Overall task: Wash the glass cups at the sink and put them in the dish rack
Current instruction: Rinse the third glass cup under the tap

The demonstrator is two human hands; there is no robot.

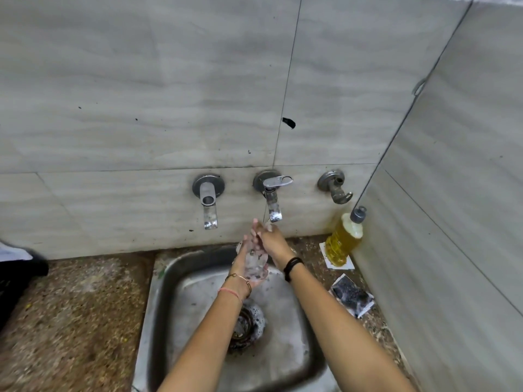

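Right tap [273,205] spout sat just over my right hand [273,240] and left hand [244,268] with glass cup [256,263], tight there. Left tap [209,206] hung beside. Sink [169,306] basin below roomy. Soap bottle [343,239], scrub pad [352,297] crowded counter [310,246] by side wall [452,222].

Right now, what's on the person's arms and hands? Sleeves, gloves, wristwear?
Both forearms are bare, with no sleeves or gloves in view. The left hand has a thin pink thread band and a thin gold-toned bangle at its wrist. The right hand has a black band at its wrist, which looks doubled. Rings are too small to tell.
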